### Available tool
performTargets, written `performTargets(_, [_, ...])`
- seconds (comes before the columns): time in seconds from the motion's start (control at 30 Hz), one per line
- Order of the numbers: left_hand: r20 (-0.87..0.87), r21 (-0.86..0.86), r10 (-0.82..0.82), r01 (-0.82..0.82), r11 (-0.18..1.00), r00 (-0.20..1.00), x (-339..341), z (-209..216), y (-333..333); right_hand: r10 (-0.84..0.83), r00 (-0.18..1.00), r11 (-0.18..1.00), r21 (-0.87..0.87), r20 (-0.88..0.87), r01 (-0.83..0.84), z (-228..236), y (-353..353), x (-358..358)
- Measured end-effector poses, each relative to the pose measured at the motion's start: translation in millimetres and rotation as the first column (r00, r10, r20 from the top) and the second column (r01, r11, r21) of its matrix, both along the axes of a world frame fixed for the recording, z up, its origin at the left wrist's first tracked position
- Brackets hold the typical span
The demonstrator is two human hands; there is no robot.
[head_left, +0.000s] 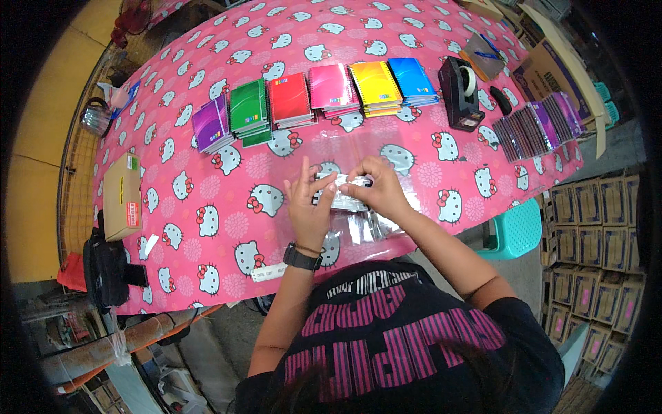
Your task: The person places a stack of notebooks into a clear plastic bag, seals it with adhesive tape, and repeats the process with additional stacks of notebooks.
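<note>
A small, shiny, silvery-white packet (349,201) with dark marks lies between my hands near the middle of the table; its exact kind cannot be made out. My right hand (378,188) pinches its upper right side with thumb and bent fingers. On the other side, my left hand (308,203) has its thumb and index finger together at the packet's left edge, while its other fingers stretch upward. Clear plastic sheets or bags (376,231) lie flat under and around both hands. Past them stands a row of spiral notebook stacks: purple (212,126), green (249,107), red (289,98), pink (334,86), yellow (375,84) and blue (412,76).
A black tape dispenser (460,96) stands right of the notebooks, beside packed purple notebooks (534,130) and an open carton (552,76). At the left edge are a cardboard box (123,196) and a black bag (103,265). A teal stool (517,231) is by the right edge.
</note>
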State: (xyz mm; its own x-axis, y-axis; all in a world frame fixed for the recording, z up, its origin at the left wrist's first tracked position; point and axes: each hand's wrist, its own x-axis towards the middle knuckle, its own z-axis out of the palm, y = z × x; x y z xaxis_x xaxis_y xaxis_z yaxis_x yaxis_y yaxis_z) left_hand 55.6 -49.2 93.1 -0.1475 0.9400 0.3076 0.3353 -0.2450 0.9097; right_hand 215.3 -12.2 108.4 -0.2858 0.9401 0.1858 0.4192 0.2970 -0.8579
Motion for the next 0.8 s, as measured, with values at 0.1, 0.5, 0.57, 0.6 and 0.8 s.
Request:
performTargets(0.1, [0.056,0.052,0.122,-0.125,0.991,0.991,5.9,1.6,-3.4,-0.023,0.934,0.948,-0.303,-0.358,-0.093,-10.6,11.5,-3.1])
performTargets(0.5, [-0.730,0.018,0.007,0.008,1.000,0.684,22.3,-1.1,-41.9,-0.074,0.917,0.928,-0.365,-0.391,-0.081,-12.5,44.9,61.0])
performTargets(0.57, [-0.738,-0.020,-0.002,-0.019,1.000,0.675,24.2,4.7,-43.8,-0.308,0.935,0.938,-0.221,-0.176,0.267,-7.5,75.0,131.5])
performTargets(0.6, [-0.743,-0.007,-0.005,0.000,1.000,0.669,28.8,6.9,-41.8,-0.414,0.900,0.870,0.231,-0.135,0.435,-36.9,105.8,192.4])
performTargets(0.8, [-0.760,-0.041,-0.009,-0.034,0.999,0.649,33.9,4.7,-41.6,-0.741,0.587,0.608,-0.046,0.326,0.793,-50.4,159.2,299.7])
